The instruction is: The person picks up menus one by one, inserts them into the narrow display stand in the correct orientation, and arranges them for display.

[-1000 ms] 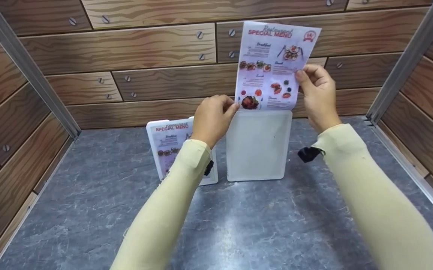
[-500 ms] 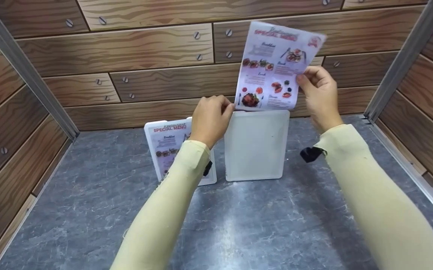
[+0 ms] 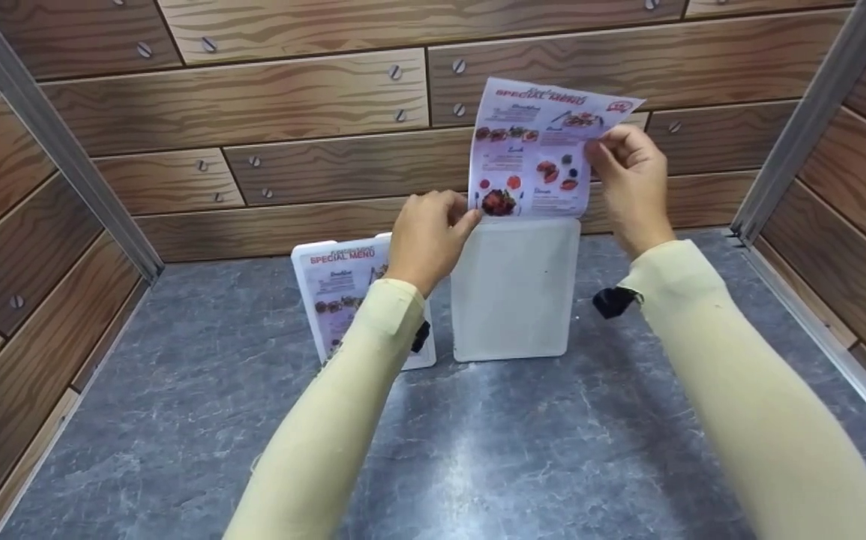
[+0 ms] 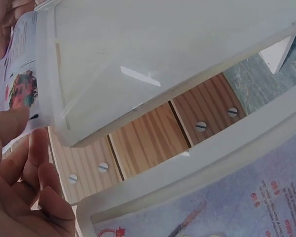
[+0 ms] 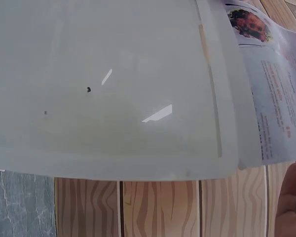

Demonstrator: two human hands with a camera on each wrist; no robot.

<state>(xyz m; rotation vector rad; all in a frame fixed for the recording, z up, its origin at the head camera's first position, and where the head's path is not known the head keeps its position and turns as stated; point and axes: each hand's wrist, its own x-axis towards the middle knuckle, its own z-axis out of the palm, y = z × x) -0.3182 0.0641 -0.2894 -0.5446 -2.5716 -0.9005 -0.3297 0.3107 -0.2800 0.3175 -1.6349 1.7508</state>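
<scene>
A printed menu sheet stands above a white menu stand, its lower edge at the stand's top edge. Whether that edge sits inside the slot cannot be told. My left hand pinches the sheet's lower left corner beside the top of the stand. With thumb and fingers my right hand pinches the sheet's right edge, partway up. The sheet bows, its top bending away. In the left wrist view, the stand's clear front panel shows no print behind it.
Left of the bare stand, a second white stand holds a similar menu, partly covered by my left arm. A grey marbled tabletop lies beneath. Wood-patterned walls with metal corner posts enclose the back and sides.
The sheet first tilted to the right, then its top came down and bent backward. My right hand has shifted slightly left. The left hand stays by the stand's top corner.
</scene>
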